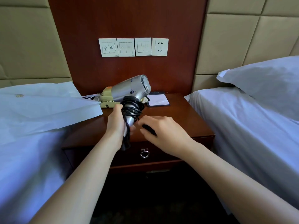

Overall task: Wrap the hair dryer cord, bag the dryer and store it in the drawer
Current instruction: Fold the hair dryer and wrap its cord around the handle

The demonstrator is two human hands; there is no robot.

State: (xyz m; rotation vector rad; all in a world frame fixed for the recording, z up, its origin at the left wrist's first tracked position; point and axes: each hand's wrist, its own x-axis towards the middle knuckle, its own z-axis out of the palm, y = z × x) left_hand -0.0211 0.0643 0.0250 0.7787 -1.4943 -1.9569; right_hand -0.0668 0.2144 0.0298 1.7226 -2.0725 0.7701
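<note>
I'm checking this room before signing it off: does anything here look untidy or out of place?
Mainly the white bag: it lies loose on the left bed, one corner overhanging the nightstand. The cord is bunched unevenly round the hair dryer handle, held by the left hand. Nothing looks spilled or damaged.

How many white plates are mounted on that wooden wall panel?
4, side by side in one row above the nightstand: three switch plates, then a power socket at the right end. None seems hidden.
</note>
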